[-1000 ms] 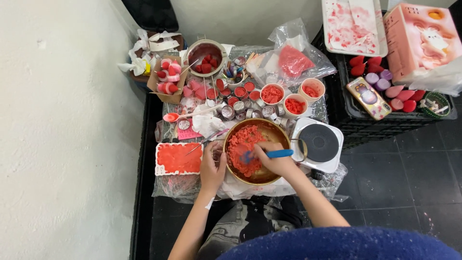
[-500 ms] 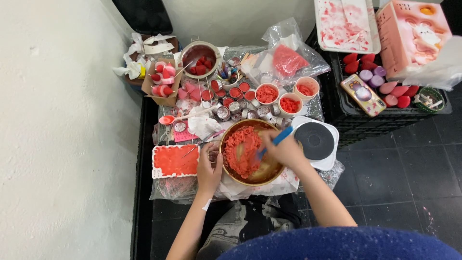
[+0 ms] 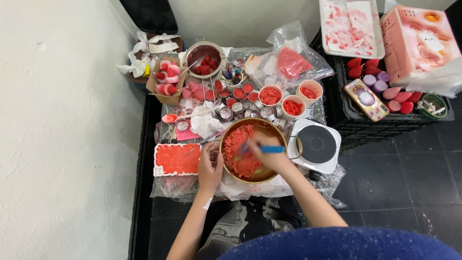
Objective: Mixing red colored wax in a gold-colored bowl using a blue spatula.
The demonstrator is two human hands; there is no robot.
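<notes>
A round brass-coloured bowl (image 3: 278,132) holds a heap of crumbly red material (image 3: 237,144). My right hand (image 3: 267,155) is over the bowl, gripping a blue-handled tool (image 3: 269,149) whose tip lies in the red heap. My left hand (image 3: 210,167) rests at the bowl's left rim, fingers curled against it. Left of that hand lies a white rectangular tray (image 3: 177,159) filled with flat red material.
A small white electric hotplate (image 3: 315,144) sits right of the bowl. Behind are several small cups and tins of red material (image 3: 269,95), a steel pot (image 3: 204,52), a plastic bag (image 3: 291,60), a pink spoon (image 3: 171,117). A black crate (image 3: 385,86) of cone shapes stands at right.
My right hand has swung the blue tool from pointing up-right back to lying level, its tip moving left through the red heap. My left hand stays at the rim.
</notes>
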